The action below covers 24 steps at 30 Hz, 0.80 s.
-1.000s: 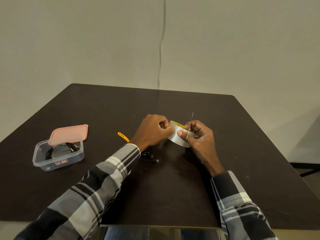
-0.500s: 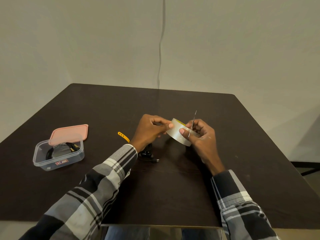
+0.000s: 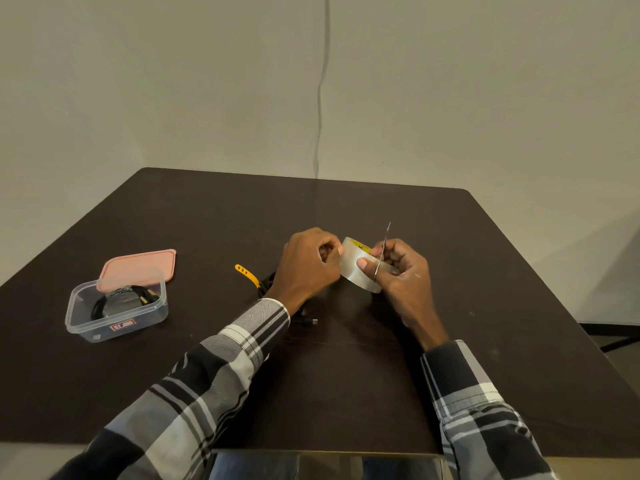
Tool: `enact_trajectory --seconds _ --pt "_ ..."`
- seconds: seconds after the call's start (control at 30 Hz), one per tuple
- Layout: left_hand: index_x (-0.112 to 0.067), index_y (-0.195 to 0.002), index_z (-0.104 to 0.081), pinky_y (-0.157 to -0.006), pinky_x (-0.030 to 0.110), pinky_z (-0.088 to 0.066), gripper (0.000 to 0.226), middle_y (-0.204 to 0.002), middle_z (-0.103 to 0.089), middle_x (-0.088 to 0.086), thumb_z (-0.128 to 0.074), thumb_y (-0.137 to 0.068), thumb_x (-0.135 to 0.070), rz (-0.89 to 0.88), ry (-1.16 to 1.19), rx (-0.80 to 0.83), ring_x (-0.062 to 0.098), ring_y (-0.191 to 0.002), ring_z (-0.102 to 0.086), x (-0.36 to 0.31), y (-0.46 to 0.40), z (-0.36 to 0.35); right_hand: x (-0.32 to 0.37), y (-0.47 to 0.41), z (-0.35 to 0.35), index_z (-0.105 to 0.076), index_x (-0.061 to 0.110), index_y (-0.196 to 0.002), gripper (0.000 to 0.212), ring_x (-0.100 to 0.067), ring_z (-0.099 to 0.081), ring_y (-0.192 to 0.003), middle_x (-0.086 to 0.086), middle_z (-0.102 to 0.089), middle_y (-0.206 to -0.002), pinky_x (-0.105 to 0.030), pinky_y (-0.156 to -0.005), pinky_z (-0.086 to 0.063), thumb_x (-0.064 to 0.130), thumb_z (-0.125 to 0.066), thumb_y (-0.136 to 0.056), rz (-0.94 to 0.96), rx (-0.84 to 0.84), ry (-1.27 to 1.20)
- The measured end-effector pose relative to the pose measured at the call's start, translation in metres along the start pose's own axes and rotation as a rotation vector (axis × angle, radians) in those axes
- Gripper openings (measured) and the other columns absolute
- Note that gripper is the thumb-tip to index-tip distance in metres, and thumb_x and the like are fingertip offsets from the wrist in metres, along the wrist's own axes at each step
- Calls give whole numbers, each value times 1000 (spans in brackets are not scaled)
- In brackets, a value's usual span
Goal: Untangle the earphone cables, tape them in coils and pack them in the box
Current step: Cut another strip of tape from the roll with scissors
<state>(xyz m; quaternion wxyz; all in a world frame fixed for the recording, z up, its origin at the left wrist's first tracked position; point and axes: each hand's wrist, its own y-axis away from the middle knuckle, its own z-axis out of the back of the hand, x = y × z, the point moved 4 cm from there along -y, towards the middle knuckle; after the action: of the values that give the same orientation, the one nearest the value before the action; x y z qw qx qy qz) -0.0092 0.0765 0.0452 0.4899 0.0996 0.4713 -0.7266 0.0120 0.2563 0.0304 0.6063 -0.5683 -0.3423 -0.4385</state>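
Observation:
A roll of clear tape (image 3: 356, 271) with a yellow core is held above the middle of the dark table (image 3: 346, 393). My right hand (image 3: 403, 271) grips the roll, thumb on its face, and also holds thin scissors (image 3: 383, 249) whose blades point up. My left hand (image 3: 308, 263) pinches at the roll's left edge. Beneath my left wrist lies a black earphone cable (image 3: 304, 322) with a yellow strap (image 3: 246, 274), mostly hidden. The clear plastic box (image 3: 116, 311) at the left holds a black coiled cable (image 3: 104, 304).
A pink lid (image 3: 138, 269) leans on the box's far rim. A thin wire (image 3: 320, 98) runs down the wall behind the table. The table's near edge lies just below my sleeves.
My left fingers moved back against the roll's left edge after reaching across its top. The roll and scissors shifted only slightly in my right hand.

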Motion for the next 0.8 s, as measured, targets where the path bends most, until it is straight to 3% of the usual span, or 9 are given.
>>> enact_trajectory --seconds 0.23,0.4,0.5,0.7,0.8 --pt "-15 -72 -66 -52 24 -49 13 -67 -64 -7 -63 -80 -25 16 33 -73 7 -56 -58 -6 1 0 0 -1 -1 -65 7 -86 17 -11 -62 -73 -4 -67 -81 -23 -62 -51 10 -81 -82 2 1 -21" --pt "-14 -87 -73 -64 31 -58 12 -84 -72 -5 -66 -86 -23 119 216 -29 8 -73 -67 4 2 -2 -2 -3 0 -64 5 -86 18 -10 -60 -72 -3 -66 -80 -20 -60 -48 9 -81 -82 -10 -17 -47" --pt "-15 -97 -76 -75 34 -59 24 -94 -74 -2 -70 -85 -34 144 348 44 13 -85 -70 6 -1 -2 -3 -3 0 -64 5 -86 18 -11 -60 -73 -3 -66 -80 -21 -60 -48 10 -81 -82 -12 -14 -50" --pt "-13 -88 -79 -72 46 -59 11 -87 -74 1 -77 -84 -23 161 419 77 17 -79 -70 14 -10 -2 -1 -3 0 -64 6 -85 17 -8 -59 -71 -4 -65 -79 -18 -60 -47 9 -80 -82 10 7 -29" --pt "-11 -87 -77 -69 42 -58 9 -84 -72 -1 -74 -86 -20 108 325 64 12 -72 -67 13 -11 -2 -2 -2 -1 -64 5 -86 18 -8 -59 -72 -5 -66 -80 -18 -60 -48 10 -80 -82 9 9 -31"
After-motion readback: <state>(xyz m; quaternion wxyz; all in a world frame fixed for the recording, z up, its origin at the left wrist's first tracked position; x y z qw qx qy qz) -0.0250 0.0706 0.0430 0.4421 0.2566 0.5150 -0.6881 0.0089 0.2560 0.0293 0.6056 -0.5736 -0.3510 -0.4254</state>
